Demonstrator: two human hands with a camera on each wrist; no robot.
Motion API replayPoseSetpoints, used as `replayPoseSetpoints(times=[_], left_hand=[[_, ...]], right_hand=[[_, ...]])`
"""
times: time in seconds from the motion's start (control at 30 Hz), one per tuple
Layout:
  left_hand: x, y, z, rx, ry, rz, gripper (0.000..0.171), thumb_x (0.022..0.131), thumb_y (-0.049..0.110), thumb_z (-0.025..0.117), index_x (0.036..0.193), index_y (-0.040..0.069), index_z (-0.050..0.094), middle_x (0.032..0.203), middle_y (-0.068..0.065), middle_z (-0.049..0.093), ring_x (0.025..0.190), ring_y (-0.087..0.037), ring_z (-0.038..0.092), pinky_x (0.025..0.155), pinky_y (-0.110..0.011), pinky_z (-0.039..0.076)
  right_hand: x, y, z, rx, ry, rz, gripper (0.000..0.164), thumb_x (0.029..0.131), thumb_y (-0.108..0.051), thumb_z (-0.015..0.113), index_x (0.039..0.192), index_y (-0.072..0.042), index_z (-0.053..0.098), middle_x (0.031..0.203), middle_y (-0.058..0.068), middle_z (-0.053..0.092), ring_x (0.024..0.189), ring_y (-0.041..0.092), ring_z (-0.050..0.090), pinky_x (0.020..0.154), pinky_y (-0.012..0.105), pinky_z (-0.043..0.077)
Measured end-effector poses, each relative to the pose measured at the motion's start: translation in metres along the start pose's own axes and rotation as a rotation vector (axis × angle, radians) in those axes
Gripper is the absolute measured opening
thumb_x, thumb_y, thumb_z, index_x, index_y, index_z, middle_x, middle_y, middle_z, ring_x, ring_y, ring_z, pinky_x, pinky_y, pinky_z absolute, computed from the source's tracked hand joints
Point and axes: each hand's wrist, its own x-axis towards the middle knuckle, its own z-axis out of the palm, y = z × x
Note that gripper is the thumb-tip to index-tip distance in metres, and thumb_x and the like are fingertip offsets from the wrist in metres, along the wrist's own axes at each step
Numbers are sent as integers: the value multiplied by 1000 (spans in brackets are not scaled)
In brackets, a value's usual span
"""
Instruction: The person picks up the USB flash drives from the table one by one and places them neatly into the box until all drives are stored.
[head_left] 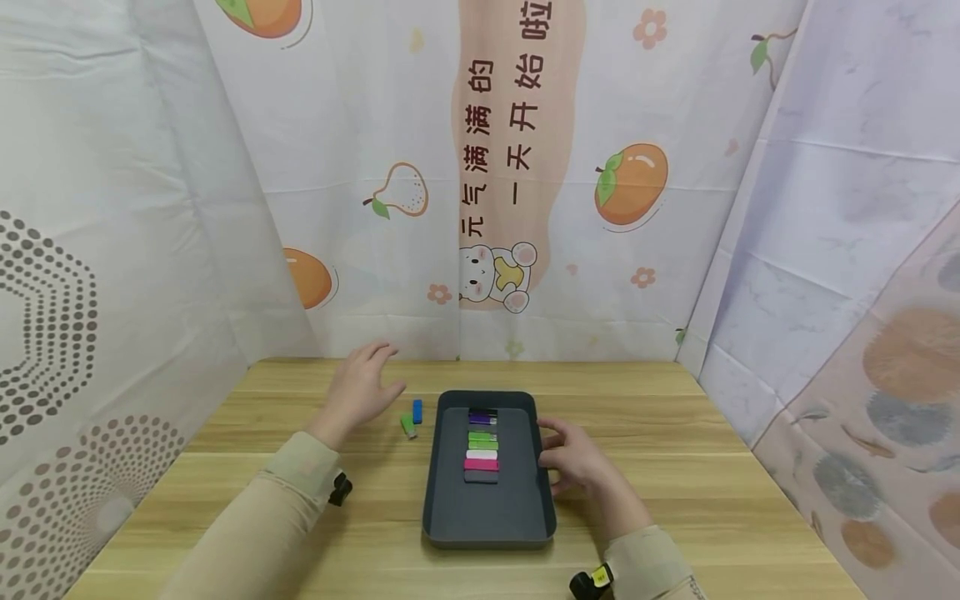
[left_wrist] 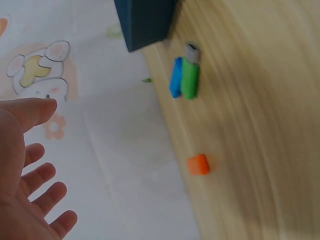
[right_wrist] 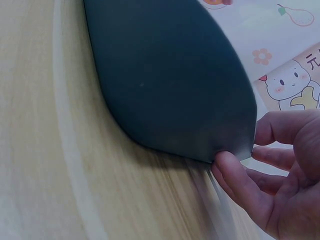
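My left hand hovers over the table left of the tray, fingers apart and nothing in them. Just right of it lie a blue USB stick and a green USB stick with its metal plug showing. An orange piece appears in the left wrist view; the hand hides it from the head view. With my right hand I hold the right wall of the dark grey tray, thumb outside and fingers at the rim. Inside, several USB sticks form a column: black, purple, green, white, pink and grey.
The wooden table ends at a printed cloth backdrop. Patterned cloths hang on the left and right. A small black device is strapped at each wrist.
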Motion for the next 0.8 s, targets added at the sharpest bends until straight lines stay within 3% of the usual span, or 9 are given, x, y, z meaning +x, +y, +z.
replayPoseSetpoints(times=[0.5, 0.8], left_hand=[[-10, -21, 15, 40, -143, -123, 62, 91, 29, 75, 140, -3, 54, 142, -26, 51, 131, -48, 44, 106, -64, 35], [-13, -26, 21, -15, -273, -221, 62, 93, 29, 72, 142, -4, 52, 144, -28, 49, 129, -50, 47, 104, -66, 37]], right_hand=[[0, -3, -6, 3, -13, 10, 80, 80, 10, 61, 155, -3, 37, 127, 29, 55, 89, 32, 67, 56, 51, 59], [0, -7, -10, 7, -28, 16, 80, 80, 9, 61, 155, -2, 35, 129, 31, 54, 90, 33, 67, 56, 51, 59]])
